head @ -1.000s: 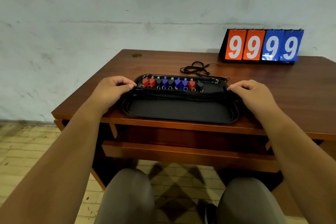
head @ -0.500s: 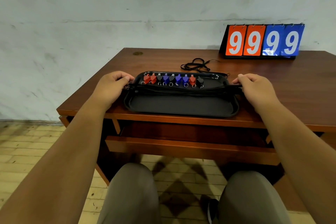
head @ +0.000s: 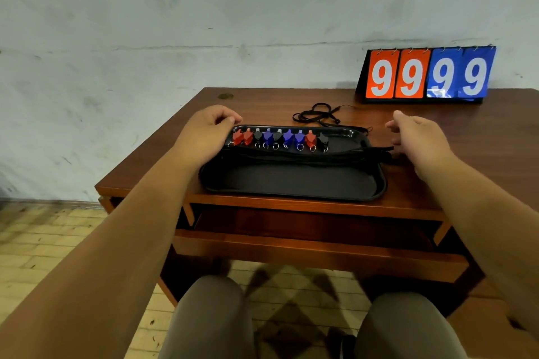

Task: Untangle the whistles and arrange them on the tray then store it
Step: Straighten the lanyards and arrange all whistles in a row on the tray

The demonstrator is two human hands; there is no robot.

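Observation:
A black tray (head: 291, 183) lies on the wooden desk near its front edge. Several red, blue and black whistles (head: 280, 138) stand in a row along the tray's far side. Their black lanyards (head: 306, 154) lie stretched in a bundle across the tray, just in front of the row. My left hand (head: 207, 128) hovers over the tray's far left corner, fingers loosely curled, nothing visible in them. My right hand (head: 417, 137) is to the right of the tray with fingers apart, holding nothing.
One loose black lanyard (head: 318, 115) lies coiled on the desk behind the tray. An orange and blue flip scoreboard (head: 425, 76) showing 99 99 stands at the back right. Below the desk top an open drawer (head: 306, 245) sticks out above my knees.
Both hands have let go of the ends of the lanyard bundle and lifted away from the tray's sides. The bundle now rests across the tray.

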